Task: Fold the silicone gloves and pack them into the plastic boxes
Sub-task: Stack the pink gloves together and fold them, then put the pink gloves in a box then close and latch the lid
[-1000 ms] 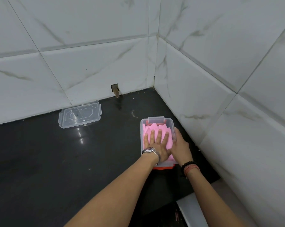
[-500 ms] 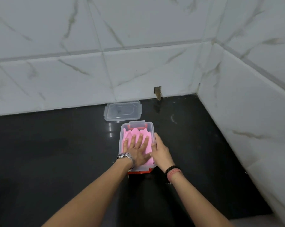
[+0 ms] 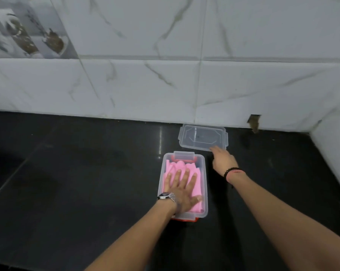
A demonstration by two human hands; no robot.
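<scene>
A clear plastic box (image 3: 202,184) with red clips stands on the black counter. Folded pink silicone gloves (image 3: 180,167) lie inside it. My left hand (image 3: 182,189), with a wristwatch, rests flat on the gloves, fingers spread. My right hand (image 3: 223,160), with dark and pink bands on the wrist, reaches past the box's right side; its fingertips touch the near edge of the clear lid (image 3: 202,136), which lies flat by the back wall. The right hand grips nothing that I can see.
The black counter (image 3: 77,182) runs wide to the left of the box. White marble tiles form the back wall (image 3: 165,85) and a side wall (image 3: 337,149) at the right. A small broken notch (image 3: 253,122) sits at the wall's base right of the lid.
My right hand has left the box's side and moved forward to the lid. The left hand stays pressed on the gloves. The view has swung left.
</scene>
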